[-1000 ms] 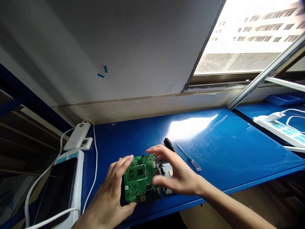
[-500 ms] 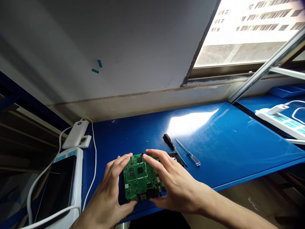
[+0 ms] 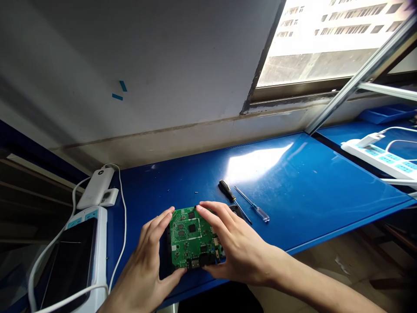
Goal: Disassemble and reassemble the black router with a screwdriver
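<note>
A green circuit board (image 3: 187, 243) with black chips lies between both hands near the front edge of the blue table. My left hand (image 3: 151, 252) grips its left side, fingertips at the upper left corner and thumb at the lower edge. My right hand (image 3: 236, 245) holds the right side, fingers on the top edge and thumb below. Behind my right hand a black casing (image 3: 239, 211) shows in part. Just beyond lie a black-handled screwdriver (image 3: 227, 190) and a clear-handled screwdriver (image 3: 260, 213).
At the left are a white power bank (image 3: 97, 184), a dark phone (image 3: 70, 265) on a power strip, and white cables. A tiny screw (image 3: 196, 192) lies on the blue table (image 3: 319, 195). Another power strip (image 3: 381, 158) and blue tray (image 3: 387, 114) are at the right.
The camera view has shifted slightly. Both hands keep their hold on the board, whose tilt has changed a little, and a dark edge now shows along its left side.
</note>
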Demonstrator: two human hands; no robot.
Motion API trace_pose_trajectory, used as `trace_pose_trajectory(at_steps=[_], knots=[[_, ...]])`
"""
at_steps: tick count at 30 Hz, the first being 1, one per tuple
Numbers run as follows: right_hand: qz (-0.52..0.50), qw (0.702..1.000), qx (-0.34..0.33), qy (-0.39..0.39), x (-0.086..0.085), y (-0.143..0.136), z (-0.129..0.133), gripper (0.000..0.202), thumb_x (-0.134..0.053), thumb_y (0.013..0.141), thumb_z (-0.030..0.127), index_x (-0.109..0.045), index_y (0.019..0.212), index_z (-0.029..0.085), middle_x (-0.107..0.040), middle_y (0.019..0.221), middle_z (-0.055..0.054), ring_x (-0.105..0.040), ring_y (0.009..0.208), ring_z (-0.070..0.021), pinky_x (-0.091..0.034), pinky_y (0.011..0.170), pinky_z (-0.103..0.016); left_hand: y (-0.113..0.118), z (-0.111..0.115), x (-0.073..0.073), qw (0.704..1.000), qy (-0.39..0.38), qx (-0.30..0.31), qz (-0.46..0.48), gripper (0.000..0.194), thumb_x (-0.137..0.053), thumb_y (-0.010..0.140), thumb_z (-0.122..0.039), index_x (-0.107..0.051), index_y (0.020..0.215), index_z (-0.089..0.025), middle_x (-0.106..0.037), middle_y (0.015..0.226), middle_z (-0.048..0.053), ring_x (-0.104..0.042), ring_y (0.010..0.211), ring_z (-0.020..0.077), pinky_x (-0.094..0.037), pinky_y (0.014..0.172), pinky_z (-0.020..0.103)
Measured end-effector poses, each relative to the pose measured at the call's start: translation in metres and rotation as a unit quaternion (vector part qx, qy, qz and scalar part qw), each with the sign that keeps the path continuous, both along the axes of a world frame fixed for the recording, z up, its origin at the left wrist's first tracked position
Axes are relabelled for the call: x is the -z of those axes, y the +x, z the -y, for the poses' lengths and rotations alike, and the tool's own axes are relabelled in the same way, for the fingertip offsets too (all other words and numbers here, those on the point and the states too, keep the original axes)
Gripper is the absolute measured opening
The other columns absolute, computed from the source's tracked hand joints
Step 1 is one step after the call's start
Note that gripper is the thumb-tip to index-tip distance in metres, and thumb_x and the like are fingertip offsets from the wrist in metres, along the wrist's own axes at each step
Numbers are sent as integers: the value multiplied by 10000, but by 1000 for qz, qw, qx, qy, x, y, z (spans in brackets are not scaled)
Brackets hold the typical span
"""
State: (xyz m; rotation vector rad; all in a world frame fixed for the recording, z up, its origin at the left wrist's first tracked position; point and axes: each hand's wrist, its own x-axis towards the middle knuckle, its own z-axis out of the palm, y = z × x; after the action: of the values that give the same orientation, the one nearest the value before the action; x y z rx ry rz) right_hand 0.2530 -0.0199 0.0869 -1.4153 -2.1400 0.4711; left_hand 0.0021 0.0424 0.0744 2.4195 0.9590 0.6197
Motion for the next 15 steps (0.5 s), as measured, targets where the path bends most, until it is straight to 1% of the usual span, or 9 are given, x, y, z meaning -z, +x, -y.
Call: trace_pose_trajectory(at_steps=[6, 15], knots=[[9, 1000, -19, 14, 0, 0, -4, 1129, -825, 733, 294, -113, 1605, 201, -399, 1532, -227, -419, 1413, -392, -472, 1103, -540, -4, 3, 0, 1000, 0, -7, -3, 913, -657, 883, -171, -124, 1598, -365, -407, 1600, 97, -409, 1472, 313, -459, 1149, 546], [19, 999, -32, 18, 2, 0, -4, 1098, -832, 731, 304, -146, 1583, 201, -408, 1529, -220, -436, 1394, -383, -486, 1090, -520, -8, 6, -3, 1000, -5, -10, -16, 912, -628, 873, -141, -121, 1597, -366, -403, 1610, 84, -405, 1475, 302, -463, 1148, 521]])
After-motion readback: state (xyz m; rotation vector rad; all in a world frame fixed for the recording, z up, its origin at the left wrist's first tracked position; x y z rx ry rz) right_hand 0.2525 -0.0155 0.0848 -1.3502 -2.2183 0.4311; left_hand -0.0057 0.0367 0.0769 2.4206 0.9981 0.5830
